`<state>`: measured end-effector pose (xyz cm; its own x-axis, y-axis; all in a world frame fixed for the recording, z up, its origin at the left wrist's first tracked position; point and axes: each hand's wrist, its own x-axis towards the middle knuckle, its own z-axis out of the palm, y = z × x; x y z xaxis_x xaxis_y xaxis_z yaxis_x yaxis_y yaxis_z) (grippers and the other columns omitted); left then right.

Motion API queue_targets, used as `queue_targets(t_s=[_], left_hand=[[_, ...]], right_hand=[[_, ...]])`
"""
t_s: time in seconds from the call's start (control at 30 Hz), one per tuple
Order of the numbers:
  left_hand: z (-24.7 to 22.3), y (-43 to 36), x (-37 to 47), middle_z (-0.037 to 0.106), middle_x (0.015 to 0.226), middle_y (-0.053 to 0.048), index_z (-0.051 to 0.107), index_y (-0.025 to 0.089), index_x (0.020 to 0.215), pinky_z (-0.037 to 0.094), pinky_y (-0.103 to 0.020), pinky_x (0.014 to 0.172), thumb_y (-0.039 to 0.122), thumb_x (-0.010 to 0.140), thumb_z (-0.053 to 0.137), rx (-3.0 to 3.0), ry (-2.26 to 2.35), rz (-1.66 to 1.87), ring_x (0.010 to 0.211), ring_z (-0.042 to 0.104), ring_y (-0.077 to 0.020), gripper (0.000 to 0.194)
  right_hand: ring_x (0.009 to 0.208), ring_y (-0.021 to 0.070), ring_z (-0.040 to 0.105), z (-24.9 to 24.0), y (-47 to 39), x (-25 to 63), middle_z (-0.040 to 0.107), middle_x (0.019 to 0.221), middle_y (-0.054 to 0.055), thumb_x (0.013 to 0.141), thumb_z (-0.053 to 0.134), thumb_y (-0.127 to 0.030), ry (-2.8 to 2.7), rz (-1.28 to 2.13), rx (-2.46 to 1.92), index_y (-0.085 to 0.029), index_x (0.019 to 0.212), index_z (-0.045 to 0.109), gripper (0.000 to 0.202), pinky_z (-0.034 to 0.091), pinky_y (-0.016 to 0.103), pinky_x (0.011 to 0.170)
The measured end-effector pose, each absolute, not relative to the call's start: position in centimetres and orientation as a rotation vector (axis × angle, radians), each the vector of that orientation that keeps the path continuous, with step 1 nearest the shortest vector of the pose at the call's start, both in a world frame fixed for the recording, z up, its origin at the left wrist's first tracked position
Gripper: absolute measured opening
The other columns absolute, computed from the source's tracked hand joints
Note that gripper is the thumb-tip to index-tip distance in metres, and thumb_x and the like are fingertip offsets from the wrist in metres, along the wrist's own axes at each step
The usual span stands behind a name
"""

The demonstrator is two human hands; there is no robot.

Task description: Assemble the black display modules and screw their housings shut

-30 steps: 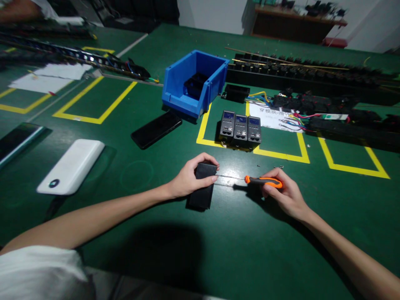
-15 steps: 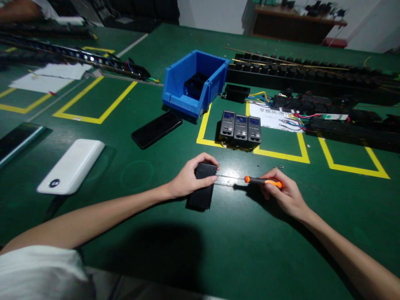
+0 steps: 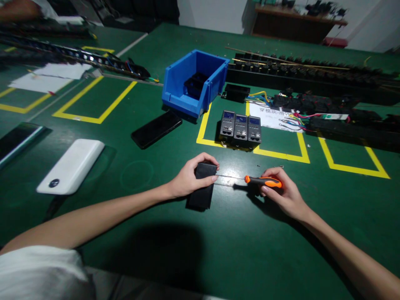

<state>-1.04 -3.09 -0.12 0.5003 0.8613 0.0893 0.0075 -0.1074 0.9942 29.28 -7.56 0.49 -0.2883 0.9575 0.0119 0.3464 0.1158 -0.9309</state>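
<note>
My left hand (image 3: 189,177) is closed around the upper part of a black box-shaped module (image 3: 201,197) on the green table. My right hand (image 3: 286,193) grips the orange and black handle of a screwdriver (image 3: 263,181). The thin shaft points left, and its tip meets the module's right side beside my left thumb; the exact contact spot is too small to make out. Small screws (image 3: 278,166) lie just beyond my right hand. Three grey modules with blue screens (image 3: 240,127) stand side by side behind the hands.
A blue bin (image 3: 181,103) holding black parts stands at the back. Left of it lie a black phone (image 3: 156,129), a white power bank (image 3: 71,166) and another phone (image 3: 18,143). Wired black assemblies (image 3: 315,102) extend along the right. A person's arm (image 3: 20,10) shows at upper left.
The fingers of my right hand have shifted slightly around the screwdriver handle. My left hand and the black module have stayed in place.
</note>
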Motion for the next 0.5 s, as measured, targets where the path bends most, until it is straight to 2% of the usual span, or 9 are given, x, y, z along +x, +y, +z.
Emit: queue_targets(t_s=[0.5], left_hand=[[-0.13, -3.09, -1.03, 0.062, 0.106, -0.009, 0.056, 0.016, 0.108, 0.050, -0.038, 0.091, 0.030, 0.079, 0.072, 1.526, 0.803, 0.879, 0.098, 0.062, -0.0204, 0.035]], right_hand=[[0.060, 0.0127, 0.054, 0.32, -7.40, 29.36, 0.057, 0.073, -0.002, 0.089, 0.062, -0.038, -1.657, 1.264, -1.292, -0.023, 0.099, 0.052, 0.020, 0.042, 0.025, 0.056]])
